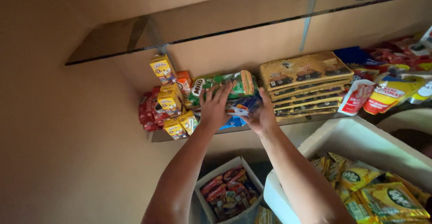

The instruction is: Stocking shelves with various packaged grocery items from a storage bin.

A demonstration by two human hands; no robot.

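Both arms stretch up and forward to the lower shelf [157, 136] against the tan wall. The left hand [214, 108] lies flat with fingers spread wide on the green sachet pack [220, 85], which rests on that shelf. The right hand [261, 116] curls around the blue packets [240, 107] just under the green pack, gripping them. Left of the green pack stand yellow cartons [168, 100]; right of it lies a stack of flat brown packs [306, 82]. Above runs a bare glass shelf [112, 39] on metal brackets. Well below the green pack sit a white box of sachets [231, 192] and a white bin [360, 138] of yellow pouches.
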